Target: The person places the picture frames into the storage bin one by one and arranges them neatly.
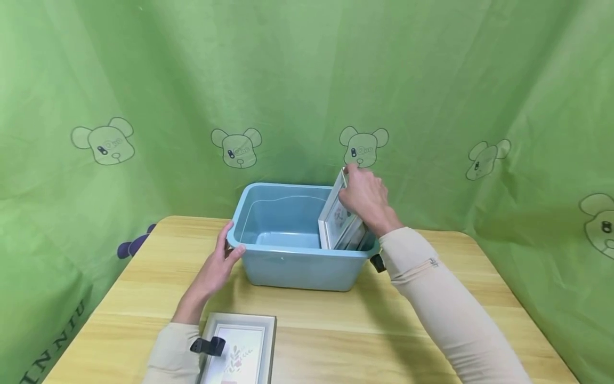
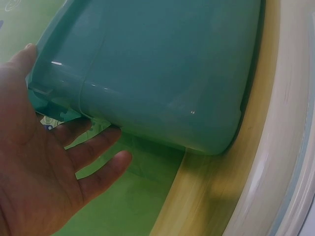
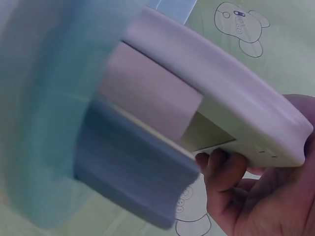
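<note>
Carefully: right hand [image 1: 366, 196] pinches the white picture frame [image 1: 338, 216] high up, tilted at the right end of the blue plastic basin [image 1: 297, 269]; left hand [image 1: 216, 271], fingers loosely spread, braces it—best avoid scraping neighbouring frames [image 1: 355, 239].

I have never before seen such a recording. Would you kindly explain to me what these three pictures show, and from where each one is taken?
There is no robot here, only a person's two bare hands. The wide picture is taken from the head, looking forward and down; the two others are taken from the left and right wrists.

On the wooden table stands a light blue plastic basin. The left hand holds its rim at the left end. The right hand grips a pale picture frame, leaning inside the basin's right end; what stands behind it is partly hidden. Another picture frame lies flat on the table, nearer the person.
</note>
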